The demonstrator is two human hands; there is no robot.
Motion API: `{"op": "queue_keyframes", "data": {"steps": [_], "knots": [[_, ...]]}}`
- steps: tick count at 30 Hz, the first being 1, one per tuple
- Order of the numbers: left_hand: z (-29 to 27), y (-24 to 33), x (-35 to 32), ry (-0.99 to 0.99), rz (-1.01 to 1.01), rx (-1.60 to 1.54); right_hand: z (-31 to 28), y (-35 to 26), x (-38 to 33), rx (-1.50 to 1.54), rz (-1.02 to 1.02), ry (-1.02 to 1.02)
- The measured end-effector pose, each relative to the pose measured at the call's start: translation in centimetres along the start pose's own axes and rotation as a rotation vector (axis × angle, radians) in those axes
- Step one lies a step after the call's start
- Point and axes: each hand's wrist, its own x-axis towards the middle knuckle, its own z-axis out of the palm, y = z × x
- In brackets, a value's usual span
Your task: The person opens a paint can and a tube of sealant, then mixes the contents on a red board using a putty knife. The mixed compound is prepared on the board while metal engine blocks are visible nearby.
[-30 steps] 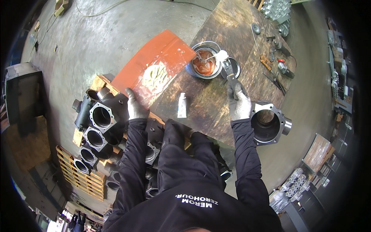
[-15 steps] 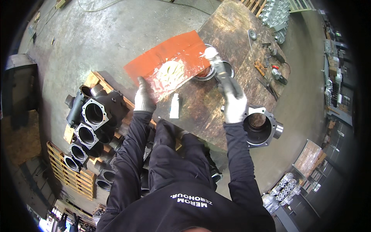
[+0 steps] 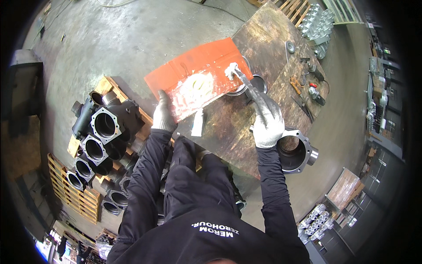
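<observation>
My left hand [image 3: 163, 115], in a grey-white glove, grips the near left edge of an orange-red sheet [image 3: 178, 65], thumb on top. A pool of cream-white paste [image 3: 197, 87] is smeared over the sheet's nearer half. In my gloved right hand [image 3: 269, 124] is a narrow, flat dark spreading tool [image 3: 242, 78]; a clump of white paste covers its tip, over the sheet's right end. Partly under that end sit metal rings [image 3: 258, 83]. A white tube [image 3: 197, 125] lies beside the sheet's near edge. Just right of my right wrist is a black flanged housing [image 3: 302, 152].
The worn wooden table [image 3: 261, 27] carries orange-handled pliers [image 3: 295, 86] and a power tool with a red part [image 3: 316, 94] on its right. Black flanged castings [image 3: 105, 124] stand on pallets at left. Silver castings [image 3: 317, 24] are stacked beyond the far right edge.
My right hand has brought the tool's paste-covered tip slightly left and nearer, further over the sheet. My left hand keeps its grip on the sheet. The whole view has shifted a little.
</observation>
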Motion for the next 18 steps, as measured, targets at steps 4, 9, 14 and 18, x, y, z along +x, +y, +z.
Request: {"op": "queue_keyframes", "data": {"steps": [4,9,14,18], "knots": [[-0.2,0.4,-0.1,0.055,-0.006,0.0,-0.1,0.3,0.5,-0.082,0.103,-0.144],[-0.1,0.9,-0.5,0.065,-0.014,-0.03,-2.4,-0.3,1.2,-0.081,0.123,-0.191],[-0.2,1.0,-0.6,0.098,0.014,0.0,-3.6,-0.8,2.4,-0.153,-0.037,-0.265],[-0.7,1.1,-0.2,0.128,0.042,0.017,-3.5,-0.6,3.3,-0.174,-0.14,-0.276]]}}
